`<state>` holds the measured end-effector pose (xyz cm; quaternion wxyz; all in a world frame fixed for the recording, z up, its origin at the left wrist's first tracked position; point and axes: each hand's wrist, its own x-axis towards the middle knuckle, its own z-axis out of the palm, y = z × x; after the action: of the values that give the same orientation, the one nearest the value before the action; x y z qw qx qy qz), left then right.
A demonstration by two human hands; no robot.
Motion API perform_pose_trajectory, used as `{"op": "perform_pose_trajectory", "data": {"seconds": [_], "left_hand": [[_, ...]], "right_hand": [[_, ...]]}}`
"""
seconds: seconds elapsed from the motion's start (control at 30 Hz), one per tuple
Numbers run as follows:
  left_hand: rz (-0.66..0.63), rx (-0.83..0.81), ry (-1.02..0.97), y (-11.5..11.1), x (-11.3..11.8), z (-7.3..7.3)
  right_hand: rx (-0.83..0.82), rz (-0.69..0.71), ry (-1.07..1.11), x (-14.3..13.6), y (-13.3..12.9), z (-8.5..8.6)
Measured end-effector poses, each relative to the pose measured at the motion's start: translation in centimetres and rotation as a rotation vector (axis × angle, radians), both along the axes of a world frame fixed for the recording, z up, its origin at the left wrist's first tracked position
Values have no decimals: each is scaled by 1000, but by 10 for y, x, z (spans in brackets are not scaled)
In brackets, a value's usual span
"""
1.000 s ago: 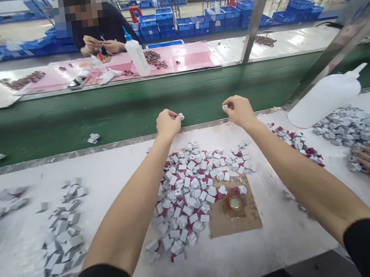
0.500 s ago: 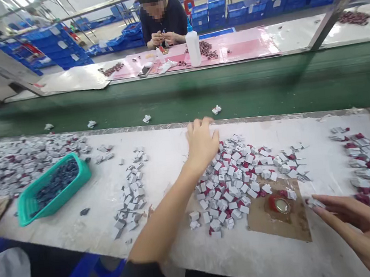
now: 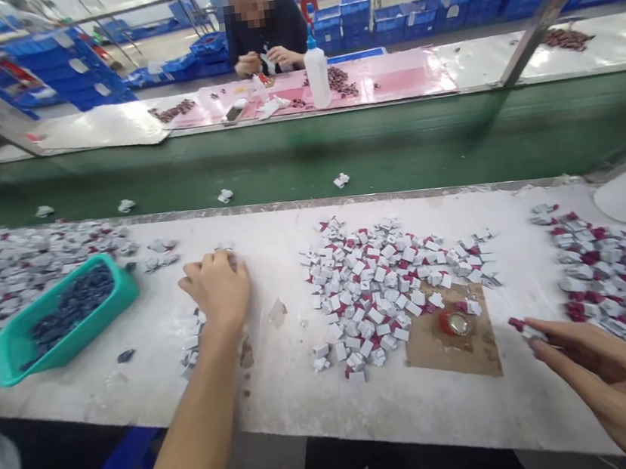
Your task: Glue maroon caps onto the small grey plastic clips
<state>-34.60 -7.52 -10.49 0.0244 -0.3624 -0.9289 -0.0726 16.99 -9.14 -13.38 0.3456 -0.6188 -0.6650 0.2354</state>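
My left hand [image 3: 218, 292] is over the narrow pile of white blocks [image 3: 191, 348], fingers curled down at its far end. Whatever lies under its fingertips is mostly hidden. Between the thumb and fingers of my right hand [image 3: 596, 359] is a small white plastic part with a dark red piece [image 3: 516, 324], held just above the table. Left of it lies a brown cardboard sheet [image 3: 448, 359] bearing a small red-rimmed round container [image 3: 456, 323]. A heap of white and dark red parts [image 3: 366, 296] spreads between my hands.
A teal basket [image 3: 70, 348] of dark pieces stands left, near another heap [image 3: 26, 270]. More white and red parts [image 3: 608, 274] lie right. Beyond the table runs a green conveyor [image 3: 281, 162] with several white parts. A co-worker [image 3: 266, 35] sits across it, near a white bottle [image 3: 317, 74].
My left hand has moved left from the conveyor-side edge to the narrow pile. My right hand still holds its part, whose dark red piece now shows. The view has shifted slightly.
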Motion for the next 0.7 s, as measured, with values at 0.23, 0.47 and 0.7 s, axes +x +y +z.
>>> {"op": "perform_pose_trajectory", "data": {"seconds": [0.23,0.47,0.7], "left_hand": [[-185,53,-88,-5,30,-14],[-331,111,-126,-35,52,-27],[-318,104,-195,-39,56,-10]], "right_hand": [[-93,47,296,-59,-19,22],[-164,8,372,-70,-19,15],[-202,32,392,-71,-17,10]]}}
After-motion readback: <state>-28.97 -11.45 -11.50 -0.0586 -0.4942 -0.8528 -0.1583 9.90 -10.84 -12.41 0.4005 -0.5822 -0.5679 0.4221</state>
